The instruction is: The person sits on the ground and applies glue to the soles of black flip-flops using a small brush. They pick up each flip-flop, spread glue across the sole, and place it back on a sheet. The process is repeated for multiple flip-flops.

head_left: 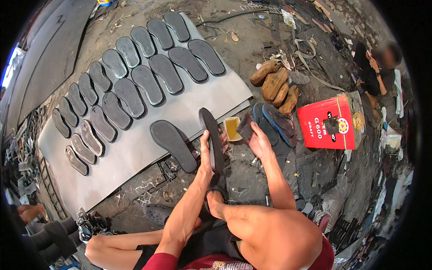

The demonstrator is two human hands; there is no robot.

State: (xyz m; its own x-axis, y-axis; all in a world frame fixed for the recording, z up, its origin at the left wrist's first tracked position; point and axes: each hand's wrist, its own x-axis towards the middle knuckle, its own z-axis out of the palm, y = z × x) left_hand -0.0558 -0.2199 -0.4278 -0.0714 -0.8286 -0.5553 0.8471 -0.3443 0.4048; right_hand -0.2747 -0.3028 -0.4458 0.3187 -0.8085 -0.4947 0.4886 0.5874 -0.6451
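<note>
Spill risk: left hand (208, 150) grips upright dark sole (212, 139); right hand (258, 140), beside it, pinches dark applicator pad (245, 126) just above open yellow glue tray (232, 128). Careless dipping may tip tray onto floor

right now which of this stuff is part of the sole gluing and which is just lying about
In use:
- dark sole held on edge in the left hand
- dark pad in the right hand
- small yellow tub
- soles in rows on the grey sheet

Lying about:
- wooden shoe lasts
- red box
- blue sandals
- loose straps
</note>
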